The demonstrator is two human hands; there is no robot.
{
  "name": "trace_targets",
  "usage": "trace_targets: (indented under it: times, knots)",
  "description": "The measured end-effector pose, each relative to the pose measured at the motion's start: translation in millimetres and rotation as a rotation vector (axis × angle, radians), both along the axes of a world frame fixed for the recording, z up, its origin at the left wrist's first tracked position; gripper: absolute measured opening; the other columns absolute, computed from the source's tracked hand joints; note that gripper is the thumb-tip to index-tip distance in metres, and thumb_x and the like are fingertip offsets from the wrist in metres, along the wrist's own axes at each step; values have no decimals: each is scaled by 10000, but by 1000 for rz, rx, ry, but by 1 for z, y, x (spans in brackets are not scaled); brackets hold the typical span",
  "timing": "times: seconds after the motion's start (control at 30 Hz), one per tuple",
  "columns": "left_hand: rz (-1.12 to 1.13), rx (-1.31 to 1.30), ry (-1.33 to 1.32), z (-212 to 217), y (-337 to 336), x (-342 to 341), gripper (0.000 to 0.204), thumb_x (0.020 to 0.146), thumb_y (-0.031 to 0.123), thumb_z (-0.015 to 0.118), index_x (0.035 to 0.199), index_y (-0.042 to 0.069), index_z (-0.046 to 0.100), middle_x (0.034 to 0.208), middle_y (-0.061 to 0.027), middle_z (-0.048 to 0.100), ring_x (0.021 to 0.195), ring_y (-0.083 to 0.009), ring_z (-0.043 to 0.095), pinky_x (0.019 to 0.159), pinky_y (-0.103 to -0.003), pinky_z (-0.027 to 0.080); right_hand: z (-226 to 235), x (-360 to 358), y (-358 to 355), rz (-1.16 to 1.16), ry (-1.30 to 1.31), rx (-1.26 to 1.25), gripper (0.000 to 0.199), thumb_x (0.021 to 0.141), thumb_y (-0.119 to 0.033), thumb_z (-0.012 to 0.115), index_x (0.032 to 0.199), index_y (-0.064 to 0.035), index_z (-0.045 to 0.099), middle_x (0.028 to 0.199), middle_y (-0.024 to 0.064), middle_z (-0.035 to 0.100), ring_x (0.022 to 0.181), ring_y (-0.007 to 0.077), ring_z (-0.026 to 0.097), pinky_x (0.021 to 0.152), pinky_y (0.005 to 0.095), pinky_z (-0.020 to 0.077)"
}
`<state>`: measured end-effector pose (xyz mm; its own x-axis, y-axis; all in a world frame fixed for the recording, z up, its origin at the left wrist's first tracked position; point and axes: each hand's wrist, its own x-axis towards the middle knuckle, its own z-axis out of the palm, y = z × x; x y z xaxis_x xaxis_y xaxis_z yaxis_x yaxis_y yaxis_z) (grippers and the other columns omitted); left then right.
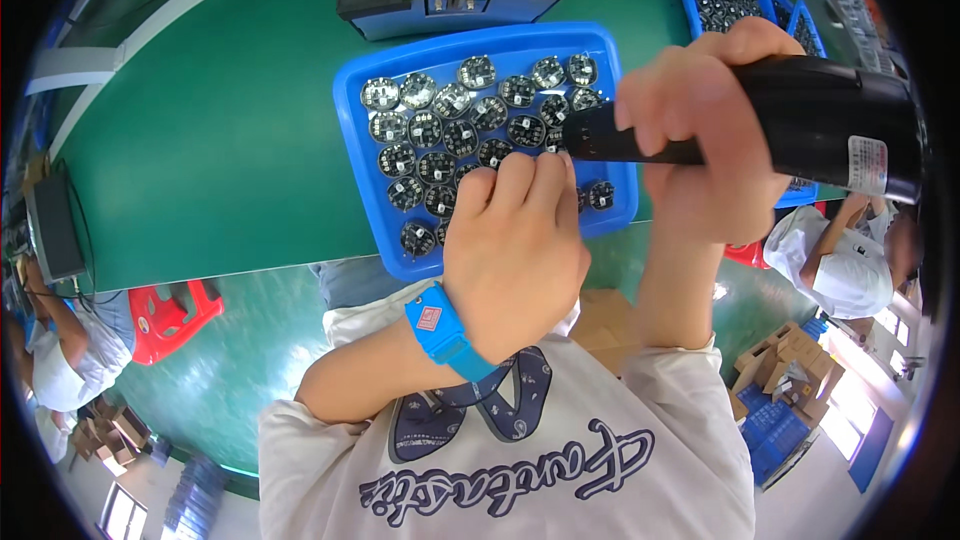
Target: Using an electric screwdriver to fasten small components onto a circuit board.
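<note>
A smooth black handheld tool (825, 115) with a pale label lies across the upper right of the frame, its long axis nearly level; the broad rounded body sits right and the tapering nozzle points left, over the tray. The right hand (705, 130), slightly blurred, is closed around its narrower part. The left hand (520, 240), in a blue wrist strap (440, 328), curls palm-down at frame centre near the nozzle tip; whether it pinches anything I cannot tell. Beneath, a glossy blue plastic tray (358, 160) holds round, glinting circuit modules (425, 130) on a smooth green worktop (220, 130).
</note>
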<state>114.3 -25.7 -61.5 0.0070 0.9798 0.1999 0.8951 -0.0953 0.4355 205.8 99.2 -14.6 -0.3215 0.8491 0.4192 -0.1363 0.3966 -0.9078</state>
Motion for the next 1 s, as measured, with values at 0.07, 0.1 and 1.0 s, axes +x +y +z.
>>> trace_targets:
  times: [0.07, 0.1, 1.0]
  knots:
    - [-14, 2, 9, 4, 0, -3, 492, 752, 174, 669, 1191, -48, 680, 969, -79, 538, 915, -259, 519, 808, -408, 399, 8, 14, 10, 105, 163, -53, 221, 916, -40, 486, 1125, -14, 552, 710, 42, 505, 553, 155, 477, 591, 376, 444]
    - [-52, -2, -8, 5, 2, -2, 498, 756, 174, 667, 1202, -49, 678, 968, -81, 537, 918, -259, 520, 808, -409, 399, 13, 28, 15, 187, 301, -108, 213, 941, -82, 475, 1129, -26, 557, 718, 19, 476, 576, 142, 461, 612, 360, 414]
    - [687, 275, -668, -38, -31, -120, 255, 997, -9, 599, 1225, -47, 708, 1095, -17, 689, 839, -41, 517, 735, -182, 392, -40, 32, 110, 406, 656, -826, 197, 1021, -186, 580, 1054, 7, 600, 673, -71, 511, 521, 40, 462, 525, 223, 426]
